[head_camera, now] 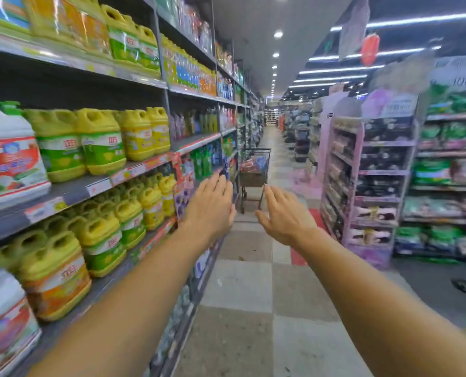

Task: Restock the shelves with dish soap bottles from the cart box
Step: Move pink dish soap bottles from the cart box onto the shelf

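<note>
Both your hands are empty: left hand [212,205] flat with fingers spread, right hand [284,213] open, palm down. The cart [255,170] sits well apart down the aisle at 12 o'clock, just above the gap between them, roughly equidistant from both. The box inside is blurred; the shelves [71,190] of yellow jugs [101,140] run along your 9 o'clock.

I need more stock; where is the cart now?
The cart stands ahead down the aisle, beside the left shelves, beyond both empty hands.
</note>
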Motion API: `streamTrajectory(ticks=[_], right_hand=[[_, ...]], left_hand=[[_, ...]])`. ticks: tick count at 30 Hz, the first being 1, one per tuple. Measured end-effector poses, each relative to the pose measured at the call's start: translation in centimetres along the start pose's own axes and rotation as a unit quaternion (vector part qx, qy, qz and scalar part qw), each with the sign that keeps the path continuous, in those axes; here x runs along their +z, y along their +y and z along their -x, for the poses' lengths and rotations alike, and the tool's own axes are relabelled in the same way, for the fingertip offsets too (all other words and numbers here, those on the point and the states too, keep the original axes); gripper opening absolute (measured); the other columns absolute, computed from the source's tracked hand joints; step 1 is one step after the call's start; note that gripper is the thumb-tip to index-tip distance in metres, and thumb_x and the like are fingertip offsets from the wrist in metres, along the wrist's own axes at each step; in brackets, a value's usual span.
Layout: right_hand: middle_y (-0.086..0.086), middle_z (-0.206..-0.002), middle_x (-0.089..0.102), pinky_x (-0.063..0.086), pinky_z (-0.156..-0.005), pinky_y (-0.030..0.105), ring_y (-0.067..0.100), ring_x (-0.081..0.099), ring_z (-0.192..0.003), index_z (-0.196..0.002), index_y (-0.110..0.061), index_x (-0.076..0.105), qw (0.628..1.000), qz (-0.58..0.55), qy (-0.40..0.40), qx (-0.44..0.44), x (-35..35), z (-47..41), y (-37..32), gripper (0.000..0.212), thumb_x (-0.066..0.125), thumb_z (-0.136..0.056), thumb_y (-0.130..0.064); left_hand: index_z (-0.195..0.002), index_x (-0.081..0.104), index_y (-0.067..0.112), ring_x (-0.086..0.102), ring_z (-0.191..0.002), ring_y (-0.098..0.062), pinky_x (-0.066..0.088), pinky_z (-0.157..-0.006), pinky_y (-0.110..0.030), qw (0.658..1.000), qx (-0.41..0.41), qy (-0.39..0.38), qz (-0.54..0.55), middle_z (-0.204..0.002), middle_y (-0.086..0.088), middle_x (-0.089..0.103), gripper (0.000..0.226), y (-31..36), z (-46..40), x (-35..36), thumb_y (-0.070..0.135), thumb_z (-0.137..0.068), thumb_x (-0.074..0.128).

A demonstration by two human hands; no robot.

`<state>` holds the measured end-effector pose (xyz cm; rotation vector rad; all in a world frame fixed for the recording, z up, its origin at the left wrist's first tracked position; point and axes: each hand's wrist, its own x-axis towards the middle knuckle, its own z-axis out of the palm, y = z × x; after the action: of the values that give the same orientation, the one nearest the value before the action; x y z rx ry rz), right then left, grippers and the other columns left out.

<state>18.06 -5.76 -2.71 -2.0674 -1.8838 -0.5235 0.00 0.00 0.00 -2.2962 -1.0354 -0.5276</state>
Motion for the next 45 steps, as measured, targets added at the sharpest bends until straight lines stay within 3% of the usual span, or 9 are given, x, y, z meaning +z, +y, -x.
streamTrajectory(ticks=[5,13,17,22,27,33,39,45], right_hand=[[0.015,-0.153,0.039,0.031,-0.115,0.041,0.031,0.040,-0.138,-0.155,-0.007,0.020,0.999,-0.020,-0.007,0.033,2.1,-1.0,5.4,0.071,0.036,-0.101,-0.050],[0.018,-0.152,0.040,0.031,-0.114,0.041,0.033,0.039,-0.138,-0.152,-0.003,0.024,0.996,-0.030,-0.046,0.075,5.5,-5.9,11.3,0.068,0.037,-0.103,-0.049],[0.019,-0.156,0.033,0.028,-0.116,0.041,0.033,0.034,-0.142,-0.157,-0.002,0.013,0.994,-0.027,-0.061,0.081,9.2,-10.3,13.9,0.074,0.035,-0.103,-0.049],[0.016,-0.150,0.041,0.034,-0.112,0.040,0.032,0.040,-0.137,-0.149,-0.007,0.029,0.996,-0.024,-0.052,0.074,13.8,-18.9,18.1,0.063,0.041,-0.102,-0.047],[0.017,-0.159,0.025,0.020,-0.122,0.040,0.030,0.021,-0.149,-0.153,-0.004,0.026,0.997,0.000,-0.043,0.070,18.6,-29.6,21.8,0.067,0.038,-0.103,-0.047],[0.014,-0.143,0.045,0.032,-0.113,0.037,0.029,0.040,-0.133,-0.141,-0.004,0.039,0.997,-0.005,-0.037,0.060,22.7,-40.2,25.6,0.056,0.039,-0.103,-0.045],[0.014,-0.145,0.045,0.032,-0.111,0.038,0.030,0.040,-0.133,-0.143,-0.004,0.037,0.997,-0.015,-0.040,0.060,27.7,-49.5,32.1,0.056,0.041,-0.103,-0.043],[0.012,-0.125,0.049,0.040,-0.102,0.040,0.031,0.045,-0.121,-0.121,-0.005,0.048,0.997,-0.030,0.001,0.069,34.5,-60.7,42.2,0.043,0.045,-0.100,-0.043]], left_hand=[[-0.148,0.032,0.001,0.028,-0.144,-0.031,0.022,-0.117,-0.041,1.000,0.014,-0.006,0.018,-0.154,-0.018,0.033,0.061,4.2,-4.8,2.7,0.035,-0.098,0.042],[-0.148,0.030,0.000,0.028,-0.143,-0.030,0.020,-0.120,-0.042,0.999,0.034,-0.032,0.011,-0.152,-0.017,0.034,0.061,7.0,-12.6,9.0,0.036,-0.099,0.038],[-0.149,0.028,0.001,0.025,-0.145,-0.029,0.021,-0.120,-0.041,0.998,0.039,-0.033,0.028,-0.155,-0.016,0.031,0.063,7.4,-17.7,14.2,0.037,-0.099,0.039],[-0.152,0.024,0.002,0.022,-0.147,-0.028,0.018,-0.121,-0.040,0.998,0.035,-0.038,0.046,-0.158,-0.015,0.027,0.064,5.7,-25.7,21.9,0.037,-0.100,0.039],[-0.149,0.031,0.003,0.029,-0.143,-0.028,0.022,-0.119,-0.040,0.996,0.006,-0.049,0.068,-0.151,-0.013,0.039,0.062,3.2,-35.0,28.6,0.038,-0.099,0.039],[-0.144,0.039,0.004,0.033,-0.140,-0.027,0.022,-0.119,-0.039,0.996,0.027,-0.041,0.071,-0.148,-0.012,0.042,0.056,2.5,-44.8,35.4,0.038,-0.098,0.040],[-0.142,0.040,0.005,0.034,-0.139,-0.028,0.024,-0.118,-0.041,0.996,0.028,-0.048,0.062,-0.146,-0.012,0.044,0.055,2.9,-55.1,43.4,0.039,-0.098,0.040],[-0.143,0.039,0.004,0.031,-0.142,-0.027,0.025,-0.119,-0.040,0.993,-0.012,-0.046,0.110,-0.150,-0.013,0.039,0.055,4.5,-67.5,52.3,0.036,-0.099,0.043]])
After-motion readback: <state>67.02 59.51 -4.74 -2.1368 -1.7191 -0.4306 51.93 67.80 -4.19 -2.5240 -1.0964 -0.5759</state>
